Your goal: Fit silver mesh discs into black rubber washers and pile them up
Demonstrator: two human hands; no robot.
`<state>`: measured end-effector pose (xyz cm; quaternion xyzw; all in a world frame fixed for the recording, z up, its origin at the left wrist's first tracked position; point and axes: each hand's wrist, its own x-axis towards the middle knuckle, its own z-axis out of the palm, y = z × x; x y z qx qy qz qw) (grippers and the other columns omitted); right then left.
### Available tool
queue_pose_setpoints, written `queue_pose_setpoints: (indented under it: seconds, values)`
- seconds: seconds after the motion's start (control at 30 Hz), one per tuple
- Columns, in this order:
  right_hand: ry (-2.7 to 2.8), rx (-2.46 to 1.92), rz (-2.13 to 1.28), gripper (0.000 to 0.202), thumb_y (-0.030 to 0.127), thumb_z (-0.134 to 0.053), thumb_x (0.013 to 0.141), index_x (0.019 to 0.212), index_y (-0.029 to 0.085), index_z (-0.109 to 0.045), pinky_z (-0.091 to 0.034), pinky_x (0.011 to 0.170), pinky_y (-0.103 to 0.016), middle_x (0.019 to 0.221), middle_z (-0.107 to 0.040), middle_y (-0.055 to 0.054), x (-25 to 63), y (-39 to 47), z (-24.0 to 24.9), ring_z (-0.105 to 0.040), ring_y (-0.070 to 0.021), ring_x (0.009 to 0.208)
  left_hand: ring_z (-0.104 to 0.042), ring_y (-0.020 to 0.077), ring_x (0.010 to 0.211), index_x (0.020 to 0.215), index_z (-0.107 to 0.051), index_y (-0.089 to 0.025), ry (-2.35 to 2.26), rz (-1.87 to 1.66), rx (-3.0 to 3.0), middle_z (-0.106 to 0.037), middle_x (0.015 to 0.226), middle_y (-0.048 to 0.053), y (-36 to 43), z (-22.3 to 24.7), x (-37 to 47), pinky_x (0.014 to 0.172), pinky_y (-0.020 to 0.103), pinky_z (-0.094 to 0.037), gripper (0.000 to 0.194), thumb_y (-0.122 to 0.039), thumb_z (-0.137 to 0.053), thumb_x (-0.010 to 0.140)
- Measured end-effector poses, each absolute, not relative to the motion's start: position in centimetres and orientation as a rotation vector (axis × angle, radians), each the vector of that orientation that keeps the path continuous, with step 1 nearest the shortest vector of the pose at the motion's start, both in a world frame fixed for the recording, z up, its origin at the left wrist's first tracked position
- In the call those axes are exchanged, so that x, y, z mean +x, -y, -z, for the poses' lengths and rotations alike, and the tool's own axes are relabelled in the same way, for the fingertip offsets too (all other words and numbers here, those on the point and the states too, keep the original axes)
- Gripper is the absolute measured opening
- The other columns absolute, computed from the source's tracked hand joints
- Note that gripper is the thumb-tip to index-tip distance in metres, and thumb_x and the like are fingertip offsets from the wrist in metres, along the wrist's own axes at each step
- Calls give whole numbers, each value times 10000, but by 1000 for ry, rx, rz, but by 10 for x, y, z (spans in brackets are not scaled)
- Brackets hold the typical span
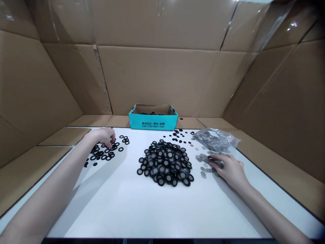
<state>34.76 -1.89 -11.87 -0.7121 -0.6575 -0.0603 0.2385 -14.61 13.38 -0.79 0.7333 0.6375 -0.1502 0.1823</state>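
Over the black rings [108,158] on the left of the white table is my left hand [106,137], its fingers curled down among them; what they pinch is too small to tell. On the right, my right hand [227,166] has its fingers closed on several grey discs, beside loose grey discs [202,158] lying on the table. Between the hands rises a large pile of black rings with grey centres [166,162]. A clear plastic bag of grey discs [215,139] lies just beyond my right hand.
A turquoise box [153,122] with black pieces inside stands at the back middle. Small black pieces [175,134] are scattered to its right. Cardboard walls [157,78] enclose the white table [152,213] at the back and on both sides.
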Motion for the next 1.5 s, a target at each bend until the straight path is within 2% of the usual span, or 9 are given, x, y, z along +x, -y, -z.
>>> queue_pose_setpoints:
  seconds: [0.13,0.27,0.47,0.63,0.77,0.83,0.97,1.23,1.5]
  values:
    - [1786,-1936,175,378,511,-492,831,940,249,-742,-401,699,-456,875,-774,-98,346,18,112,-639,-370,916,-673,203,703,859,-730,-183,-1774,399,2150,-725,841,59,-129,0,-142,583,217,-467,354,-283,-723,519]
    - [1790,-1907,196,318,457,-507,821,913,251,-733,-408,713,-455,855,-774,-84,346,19,103,-662,-350,886,-673,202,746,747,-729,-203,-1742,361,2236,-740,817,38,-124,-6,-137,611,218,-446,205,-288,-689,564]
    - [1820,-1810,209,270,417,-525,828,886,224,-705,-459,714,-427,876,-766,-96,344,23,94,-675,-314,837,-663,199,746,682,-703,-198,-1666,241,2343,-731,757,23,-119,-14,-129,637,229,-418,109,-262,-670,600]
    - [1856,-1513,285,247,436,-592,850,918,225,-703,-482,735,-428,810,-753,-88,320,30,77,-678,-283,759,-645,179,679,782,-648,-162,-1528,12,2376,-707,787,45,-105,-19,-110,616,244,-429,239,-394,-612,740]
    - [1932,-1238,375,134,334,-673,846,954,257,-696,-482,730,-407,809,-765,-51,285,35,56,-672,-249,736,-635,141,670,904,-590,-154,-1308,-216,2321,-681,836,45,-83,-20,-80,597,225,-483,334,-478,-532,846]
    - [1937,-1071,449,164,268,-711,828,990,271,-687,-494,716,-383,789,-765,-24,266,35,46,-665,-223,707,-620,126,622,880,-580,-139,-1020,-430,2118,-663,820,48,-70,-20,-64,579,234,-497,329,-463,-606,830]
    - [1926,-822,521,260,186,-753,792,1030,251,-671,-519,675,-349,748,-755,-10,232,32,30,-649,-194,681,-643,115,625,860,-606,-119,-763,-512,1813,-648,717,14,-47,-16,-39,632,242,-539,316,-386,-740,759]
    - [1906,-668,482,245,138,-735,800,1017,226,-665,-534,645,-332,729,-748,-19,188,24,23,-639,-192,691,-674,103,629,818,-638,-107,-671,-527,1478,-711,696,14,-33,-9,-22,638,208,-549,335,-330,-845,679]
    - [1866,-619,546,307,79,-710,795,1056,239,-684,-501,654,-343,727,-760,-13,182,19,24,-636,-205,706,-690,112,649,864,-694,-102,-646,-501,1407,-746,734,37,-32,-4,-20,666,219,-564,308,-303,-847,688]
